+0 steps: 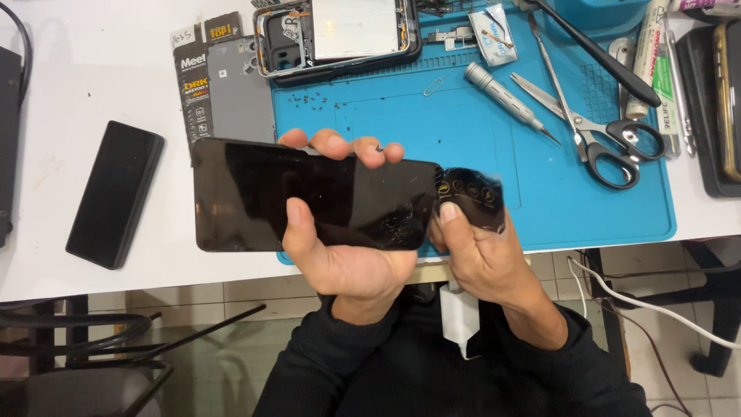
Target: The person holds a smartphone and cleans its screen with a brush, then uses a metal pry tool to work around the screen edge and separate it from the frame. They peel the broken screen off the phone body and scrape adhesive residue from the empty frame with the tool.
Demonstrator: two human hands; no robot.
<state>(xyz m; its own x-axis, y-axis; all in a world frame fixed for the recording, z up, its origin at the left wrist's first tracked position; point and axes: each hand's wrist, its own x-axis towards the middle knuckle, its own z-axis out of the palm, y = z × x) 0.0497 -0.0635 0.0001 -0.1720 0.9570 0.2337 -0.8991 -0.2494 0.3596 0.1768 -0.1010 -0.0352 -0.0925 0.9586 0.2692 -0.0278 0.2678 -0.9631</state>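
Now | left hand [340, 247] grips cracked phone [309, 194] | right hand [482, 251] at its edge

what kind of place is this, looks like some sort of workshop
Most likely a phone repair bench. A blue work mat holds an opened phone, tiny loose screws, a precision screwdriver and scissors, while the left hand grips a cracked black phone screen.
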